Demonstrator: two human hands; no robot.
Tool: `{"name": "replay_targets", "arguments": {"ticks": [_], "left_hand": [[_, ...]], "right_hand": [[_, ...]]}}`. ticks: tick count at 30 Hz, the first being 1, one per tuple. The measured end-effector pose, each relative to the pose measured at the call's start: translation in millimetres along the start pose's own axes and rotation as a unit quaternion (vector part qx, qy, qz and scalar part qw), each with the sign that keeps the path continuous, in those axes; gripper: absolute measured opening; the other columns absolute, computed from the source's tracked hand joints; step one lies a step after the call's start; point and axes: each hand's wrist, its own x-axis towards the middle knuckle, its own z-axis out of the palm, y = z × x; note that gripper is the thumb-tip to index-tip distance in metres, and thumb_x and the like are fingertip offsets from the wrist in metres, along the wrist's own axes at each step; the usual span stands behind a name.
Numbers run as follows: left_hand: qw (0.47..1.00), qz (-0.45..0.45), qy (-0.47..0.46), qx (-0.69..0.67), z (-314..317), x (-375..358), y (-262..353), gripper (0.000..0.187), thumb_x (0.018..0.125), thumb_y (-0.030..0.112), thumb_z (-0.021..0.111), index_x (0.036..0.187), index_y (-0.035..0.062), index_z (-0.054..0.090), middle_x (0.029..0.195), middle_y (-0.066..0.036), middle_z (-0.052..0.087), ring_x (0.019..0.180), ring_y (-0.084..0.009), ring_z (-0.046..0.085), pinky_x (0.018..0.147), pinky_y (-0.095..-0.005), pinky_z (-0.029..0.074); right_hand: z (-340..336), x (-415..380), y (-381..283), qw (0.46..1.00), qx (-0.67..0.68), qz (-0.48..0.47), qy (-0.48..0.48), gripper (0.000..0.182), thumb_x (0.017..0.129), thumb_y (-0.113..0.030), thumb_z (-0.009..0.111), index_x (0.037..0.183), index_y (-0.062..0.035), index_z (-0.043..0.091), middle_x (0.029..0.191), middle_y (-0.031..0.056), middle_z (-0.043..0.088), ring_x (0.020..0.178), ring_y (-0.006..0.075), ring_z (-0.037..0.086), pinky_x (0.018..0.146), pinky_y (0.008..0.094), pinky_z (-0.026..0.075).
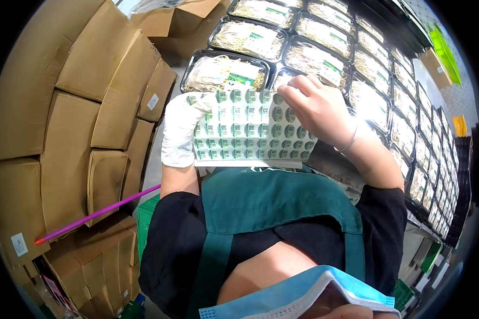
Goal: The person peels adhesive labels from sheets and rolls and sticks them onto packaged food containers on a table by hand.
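My left hand (pixel 183 125), in a white glove, grips the left edge of a sheet of round green-and-white stickers (pixel 239 130). The sheet lies tilted in front of my chest, with rows of stickers across it. My bare right hand (pixel 316 106) is over the sheet's upper right corner, its fingers bent and drawn together; anything between the fingertips is hidden. Just beyond the sheet is a black tray of pale, stringy food (pixel 226 72) with a green-and-white label. A second food tray (pixel 284 77) is partly covered by my right hand.
Many more packed black trays (pixel 375 103) stand in rows ahead and to the right. Stacked cardboard boxes (pixel 72 122) fill the left side, and an open carton (pixel 178 18) stands ahead. A purple pole (pixel 101 212) slants at lower left. A bright green crate (pixel 444 56) is at far right.
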Motion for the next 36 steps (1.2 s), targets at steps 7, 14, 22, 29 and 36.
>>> {"name": "replay_targets", "arguments": {"ticks": [7,14,22,29,36], "left_hand": [[0.984,-0.102,-0.011,-0.144,2,17,-9,0.025,0.073,0.004,0.057,0.095,-0.008,0.055,0.089,-0.014,0.06,0.076,-0.0174,0.06,0.066,-0.0261,0.05],[0.977,-0.111,0.029,-0.18,-32,23,-19,0.025,0.075,0.001,0.053,0.097,-0.01,0.053,0.089,-0.016,0.06,0.074,-0.0181,0.061,0.063,-0.0262,0.05],[0.991,-0.032,0.117,-0.062,-74,19,-13,0.012,0.074,0.002,0.058,0.084,-0.0048,0.06,0.078,-0.009,0.061,0.065,-0.0121,0.059,0.058,-0.0228,0.048],[0.984,0.013,0.164,-0.069,-86,11,-1,0.009,0.077,0.004,0.056,0.081,-0.0034,0.059,0.076,-0.008,0.061,0.066,-0.0117,0.058,0.06,-0.0219,0.047],[0.991,0.015,0.123,-0.06,-94,20,0,0.009,0.077,0.003,0.056,0.083,-0.0025,0.06,0.077,-0.007,0.062,0.066,-0.0111,0.058,0.06,-0.0218,0.046]], "right_hand": [[23,-9,3,0.982,-0.084,-0.075,0.15,0.019,0.063,-0.011,0.056,0.082,-0.0085,0.057,0.079,0.002,0.054,0.065,0.0137,0.051,0.053,0.0248,0.041],[17,21,115,0.855,0.337,0.326,0.221,0.031,0.072,-0.006,0.062,0.101,0.0001,0.053,0.084,0.0085,0.058,0.076,0.013,0.056,0.066,0.0238,0.047],[101,41,228,0.867,0.047,0.459,0.191,0.08,0.06,0.012,0.051,0.131,-0.0091,0.019,0.116,0.0216,0.032,0.101,0.026,0.048,0.082,0.0265,0.045],[68,-40,258,0.843,-0.229,0.48,0.079,0.08,0.065,-0.027,0.07,0.128,-0.0067,0.025,0.118,0.0195,0.041,0.105,0.0279,0.044,0.089,0.0385,0.037],[82,-7,112,0.818,0.21,0.505,0.178,0.065,0.07,0.001,0.059,0.126,-0.0068,0.026,0.1,0.012,0.045,0.071,0.0154,0.054,0.063,0.0251,0.047]]}}
